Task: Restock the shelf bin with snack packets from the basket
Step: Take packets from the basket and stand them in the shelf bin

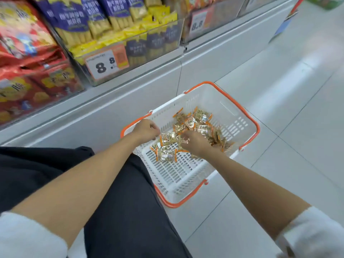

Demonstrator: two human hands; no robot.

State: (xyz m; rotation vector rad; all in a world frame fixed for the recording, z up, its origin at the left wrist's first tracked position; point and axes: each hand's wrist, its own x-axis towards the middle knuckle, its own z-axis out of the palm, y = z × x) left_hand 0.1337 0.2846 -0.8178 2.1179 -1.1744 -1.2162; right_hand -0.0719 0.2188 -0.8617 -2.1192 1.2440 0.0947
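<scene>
Pale floor tiles [288, 118] fill the right side of our view, glossy under the shop lights, and along the left runs the long white shelf base [130, 101].

Up on it we've got red packs [28, 71] stacked at far left. Just beside them is a clear-fronted bin [149, 47] crammed with blue and yellow packs.

Down low, dark trousers [121, 211] cover the knees, and both bare forearms reach forward out of white sleeves [28, 235].

Now the basket [186, 175]: white, slotted, sitting on the floor close against the shelf base, and its orange handles [249, 116] are folded down along the rim.

The snack packets [191, 121], gold with orange ends, lie loose on the basket's bottom. They're bunched toward the far and right side, and the near part of the bottom shows bare.

The right hand [195, 144] is down among them, fingers curled over a packet or two in the middle of the heap, and it's got a grip.

The left hand [145, 130] sits at the basket's left rim, fingers curled in tight, fingertips right at the edge of a packet. Whether it has actually pinched that packet, we can't tell.

Smallest of all, an orange-edged price tag [107, 62] on the bin front reads 8.8, and a second tag [198, 22] further along reads the same.
</scene>
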